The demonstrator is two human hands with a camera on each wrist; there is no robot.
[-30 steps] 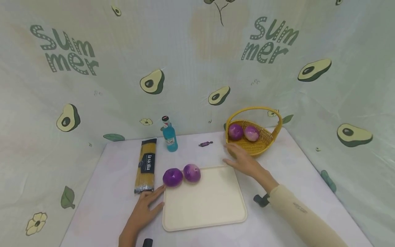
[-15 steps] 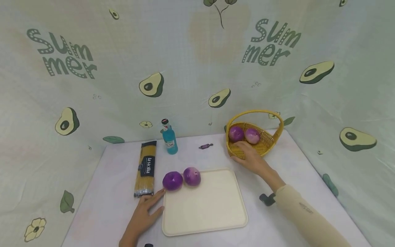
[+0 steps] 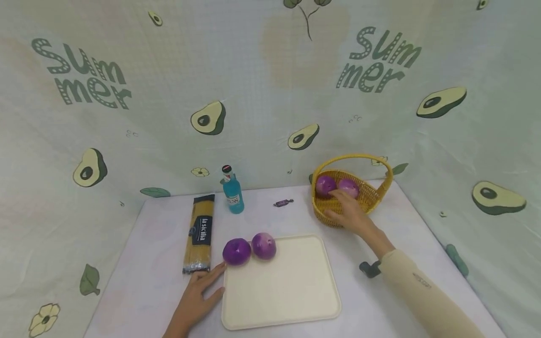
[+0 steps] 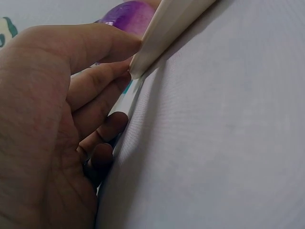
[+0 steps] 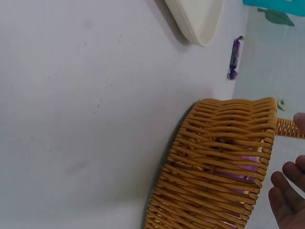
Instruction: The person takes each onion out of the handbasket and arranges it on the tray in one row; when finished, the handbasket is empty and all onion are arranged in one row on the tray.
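Observation:
My left hand (image 3: 196, 296) lies beside the left edge of a cream tray (image 3: 283, 291), its forefinger and thumb touching the rim (image 4: 152, 43). Two round purple vegetables, which look like onions, sit at the tray's far left corner: a dark one (image 3: 236, 251) and a paler one (image 3: 264, 246). Over the front of a yellow wicker basket (image 3: 367, 206) hovers my right hand (image 3: 352, 216), fingers loosely extended and holding nothing. Inside the basket are two more purple onions, one left (image 3: 325, 186) and one right (image 3: 349, 188). The right wrist view shows the fingers (image 5: 286, 191) above the basket rim.
Left of the tray lies a pack of spaghetti (image 3: 200, 234). A blue bottle (image 3: 233, 191) stands behind, and a wrapped candy (image 3: 283, 203) lies between bottle and basket. The basket's tall handle (image 3: 359, 156) arches up near the back cloth wall (image 3: 253, 84).
My right hand has moved right and forward, from beside the basket to over it, close to the onions. The left hand stays at the tray edge. The head view has shifted slightly.

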